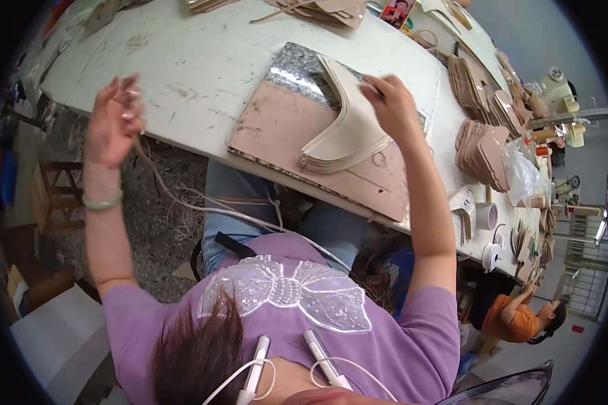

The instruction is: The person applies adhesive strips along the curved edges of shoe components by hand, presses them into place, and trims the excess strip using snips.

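Observation:
A stack of beige, boomerang-shaped cut pieces (344,135) lies on a pink-coated stone slab (277,128) at the near edge of the white worktable (182,61). My right hand (393,102) rests at the far right end of the stack, its fingers pinched on the edge of the top piece. My left hand (113,121) is raised over the table's left front edge, fingers spread, nothing clearly in it. A thin pale cord (182,201) trails down from below that hand toward my lap.
More stacks of tan cut pieces (483,152) lie to the right, with others (473,81) behind them and a clear plastic bag (523,177). Tape rolls (486,216) stand near the right end. A person in an orange shirt (513,317) works lower right. A wooden stool (54,192) stands left.

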`<control>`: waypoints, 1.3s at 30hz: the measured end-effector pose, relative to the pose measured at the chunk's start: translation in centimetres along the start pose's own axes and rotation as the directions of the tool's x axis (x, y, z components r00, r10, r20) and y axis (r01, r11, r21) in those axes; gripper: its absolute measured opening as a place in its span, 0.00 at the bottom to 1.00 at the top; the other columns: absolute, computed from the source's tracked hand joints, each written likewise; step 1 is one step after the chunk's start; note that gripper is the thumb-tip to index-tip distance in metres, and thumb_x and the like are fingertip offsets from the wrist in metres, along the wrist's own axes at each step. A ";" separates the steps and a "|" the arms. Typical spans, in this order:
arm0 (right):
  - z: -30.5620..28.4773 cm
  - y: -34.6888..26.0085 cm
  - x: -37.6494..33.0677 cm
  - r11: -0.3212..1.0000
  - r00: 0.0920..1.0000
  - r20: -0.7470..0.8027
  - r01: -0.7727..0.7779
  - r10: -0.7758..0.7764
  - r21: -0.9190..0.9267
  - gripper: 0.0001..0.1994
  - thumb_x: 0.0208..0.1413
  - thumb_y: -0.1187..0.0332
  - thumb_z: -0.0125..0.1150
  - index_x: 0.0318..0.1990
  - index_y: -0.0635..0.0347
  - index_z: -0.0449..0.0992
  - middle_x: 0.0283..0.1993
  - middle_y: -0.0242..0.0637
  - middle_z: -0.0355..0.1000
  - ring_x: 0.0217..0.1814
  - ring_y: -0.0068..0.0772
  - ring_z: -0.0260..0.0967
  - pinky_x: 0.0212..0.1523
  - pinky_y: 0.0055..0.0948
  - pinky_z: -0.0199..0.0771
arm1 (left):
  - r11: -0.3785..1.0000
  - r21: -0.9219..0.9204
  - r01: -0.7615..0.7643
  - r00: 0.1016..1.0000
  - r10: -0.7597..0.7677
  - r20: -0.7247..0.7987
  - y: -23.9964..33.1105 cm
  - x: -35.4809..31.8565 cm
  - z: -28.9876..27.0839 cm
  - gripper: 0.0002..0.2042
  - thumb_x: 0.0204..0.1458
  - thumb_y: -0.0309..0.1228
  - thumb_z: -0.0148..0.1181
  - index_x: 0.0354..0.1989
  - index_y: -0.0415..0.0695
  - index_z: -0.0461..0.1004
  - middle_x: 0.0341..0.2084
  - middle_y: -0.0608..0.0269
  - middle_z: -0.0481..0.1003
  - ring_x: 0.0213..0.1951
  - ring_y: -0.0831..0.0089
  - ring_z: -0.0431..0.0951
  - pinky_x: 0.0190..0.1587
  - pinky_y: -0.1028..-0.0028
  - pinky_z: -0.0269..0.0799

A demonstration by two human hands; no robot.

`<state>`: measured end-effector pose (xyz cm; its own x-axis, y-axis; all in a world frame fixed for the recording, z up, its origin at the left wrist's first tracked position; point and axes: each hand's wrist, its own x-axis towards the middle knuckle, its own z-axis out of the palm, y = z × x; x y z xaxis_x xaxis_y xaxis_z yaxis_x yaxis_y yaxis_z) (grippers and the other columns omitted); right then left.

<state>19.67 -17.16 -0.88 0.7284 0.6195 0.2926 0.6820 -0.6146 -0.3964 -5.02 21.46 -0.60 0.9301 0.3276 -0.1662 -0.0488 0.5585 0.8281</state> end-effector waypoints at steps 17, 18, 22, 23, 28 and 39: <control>-6.4 -4.9 2.8 0.860 0.984 0.177 -0.085 -0.006 0.503 0.17 0.44 0.64 0.67 0.40 0.64 0.75 0.28 0.34 0.74 0.31 0.19 0.67 0.34 0.21 0.69 | 0.953 0.003 -0.302 0.938 0.297 0.177 -4.3 0.0 10.7 0.09 0.56 0.27 0.48 0.43 0.41 0.72 0.38 0.61 0.73 0.54 0.64 0.66 0.54 0.60 0.59; -8.0 -6.0 2.0 0.797 0.979 0.204 -0.113 -0.013 0.594 0.16 0.47 0.64 0.66 0.38 0.67 0.75 0.27 0.30 0.72 0.30 0.16 0.66 0.31 0.19 0.68 | 0.960 0.019 -0.279 0.951 0.273 0.148 -4.4 0.3 12.4 0.09 0.56 0.27 0.47 0.43 0.41 0.72 0.40 0.60 0.73 0.59 0.63 0.62 0.56 0.60 0.57; -7.8 -10.0 -0.3 0.492 0.970 0.237 -0.185 -0.045 0.851 0.11 0.52 0.65 0.61 0.33 0.67 0.74 0.25 0.27 0.70 0.26 0.11 0.63 0.25 0.14 0.63 | 0.905 0.206 -0.372 0.927 0.350 0.135 -7.3 1.2 16.9 0.11 0.54 0.24 0.49 0.45 0.35 0.68 0.36 0.63 0.71 0.36 0.83 0.68 0.41 0.83 0.66; -6.9 -10.9 -0.8 0.431 0.973 0.230 -0.202 -0.012 0.879 0.10 0.53 0.66 0.60 0.32 0.66 0.74 0.25 0.26 0.70 0.25 0.10 0.63 0.24 0.13 0.62 | 0.891 0.216 -0.401 0.916 0.385 0.111 -7.7 0.8 18.2 0.11 0.55 0.25 0.48 0.45 0.35 0.67 0.34 0.65 0.70 0.34 0.83 0.68 0.40 0.83 0.65; -2.9 -12.7 -2.2 0.241 0.968 0.200 -0.232 0.151 0.942 0.08 0.53 0.67 0.59 0.30 0.63 0.72 0.23 0.23 0.67 0.22 0.09 0.60 0.21 0.12 0.58 | 0.762 0.428 -0.486 0.865 0.489 0.112 -8.9 -0.2 19.9 0.11 0.56 0.26 0.49 0.45 0.35 0.68 0.30 0.65 0.69 0.30 0.81 0.68 0.36 0.82 0.65; -2.0 -13.7 -3.0 0.125 0.926 0.246 -0.290 0.285 0.949 0.08 0.54 0.67 0.58 0.27 0.60 0.72 0.21 0.22 0.66 0.21 0.09 0.58 0.20 0.13 0.55 | 0.525 0.604 -0.599 0.744 0.644 0.177 -10.0 -0.3 20.0 0.10 0.55 0.24 0.49 0.43 0.35 0.69 0.27 0.61 0.66 0.27 0.77 0.67 0.31 0.79 0.64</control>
<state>8.33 -11.59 5.41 0.8529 0.5191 -0.0559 -0.1887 0.2066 -0.9600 2.51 0.55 1.93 0.7253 0.4683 0.5046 -0.3625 -0.3633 0.8582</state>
